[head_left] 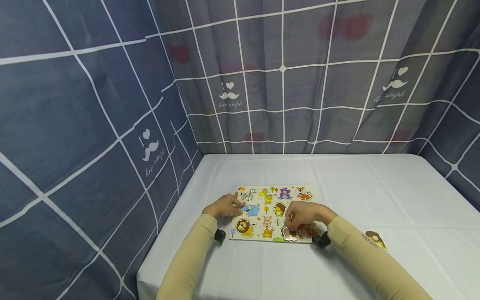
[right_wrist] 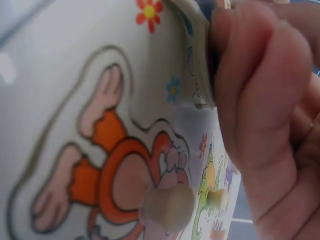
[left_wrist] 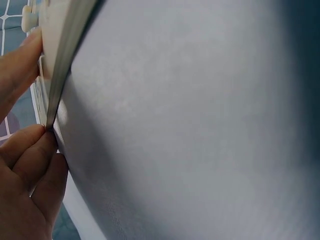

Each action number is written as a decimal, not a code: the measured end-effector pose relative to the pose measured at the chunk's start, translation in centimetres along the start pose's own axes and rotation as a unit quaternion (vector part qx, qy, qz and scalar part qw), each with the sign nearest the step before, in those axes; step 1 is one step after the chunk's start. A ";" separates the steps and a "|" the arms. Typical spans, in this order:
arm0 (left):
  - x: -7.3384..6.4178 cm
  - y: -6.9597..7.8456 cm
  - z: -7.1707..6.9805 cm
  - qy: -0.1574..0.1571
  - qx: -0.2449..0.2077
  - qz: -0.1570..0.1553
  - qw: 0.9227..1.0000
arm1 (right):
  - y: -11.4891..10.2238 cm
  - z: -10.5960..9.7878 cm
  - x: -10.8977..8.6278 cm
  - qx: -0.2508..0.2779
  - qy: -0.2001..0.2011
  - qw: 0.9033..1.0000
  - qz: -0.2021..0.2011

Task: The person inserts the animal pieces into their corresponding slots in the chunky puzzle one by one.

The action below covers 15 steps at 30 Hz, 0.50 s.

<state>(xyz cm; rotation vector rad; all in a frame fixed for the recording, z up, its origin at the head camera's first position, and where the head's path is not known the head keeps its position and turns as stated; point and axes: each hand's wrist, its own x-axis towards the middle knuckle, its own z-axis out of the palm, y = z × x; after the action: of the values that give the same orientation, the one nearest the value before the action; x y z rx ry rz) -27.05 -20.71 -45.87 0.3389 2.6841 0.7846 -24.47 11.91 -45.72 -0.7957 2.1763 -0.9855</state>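
A pale wooden puzzle board [head_left: 258, 239] with colourful animals lies flat on the white table. My left hand [head_left: 225, 205] holds its left edge, thumb on the top face and other fingertips against the side in the left wrist view. Over the lower right part, my right hand [head_left: 303, 214] pinches a puzzle piece [head_left: 290, 234], mostly hidden by the fingers. The held piece [right_wrist: 200, 55] stands tilted against the board in the right wrist view; I cannot tell its animal. Beside it shows an orange monkey piece [right_wrist: 132, 185] with a round wooden knob [right_wrist: 167, 209].
A loose hedgehog piece [head_left: 376, 239] rests on the white tablecloth [head_left: 356, 183], right of the board and next to my right sleeve [head_left: 371, 258]. Dark checked curtains [head_left: 262, 96] hang behind the table and on both sides.
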 end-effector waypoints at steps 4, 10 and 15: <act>0.0 0.0 0.0 0.001 -0.005 -0.001 1.000 | 0.2 -0.2 0.4 0.004 0.006 1.000 -0.010; 0.2 -0.1 0.1 0.001 0.005 -0.001 1.000 | 0.5 -0.2 0.7 0.009 0.015 1.000 -0.016; 0.1 -0.1 0.1 -0.001 0.007 0.000 1.000 | 0.6 -0.1 0.8 0.008 0.026 1.000 -0.008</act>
<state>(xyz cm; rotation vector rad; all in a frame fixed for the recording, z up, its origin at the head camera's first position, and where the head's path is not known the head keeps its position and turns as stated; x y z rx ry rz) -27.11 -20.69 -46.01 0.3419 2.6898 0.7648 -25.18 11.73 -46.40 -0.7903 2.2064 -1.0420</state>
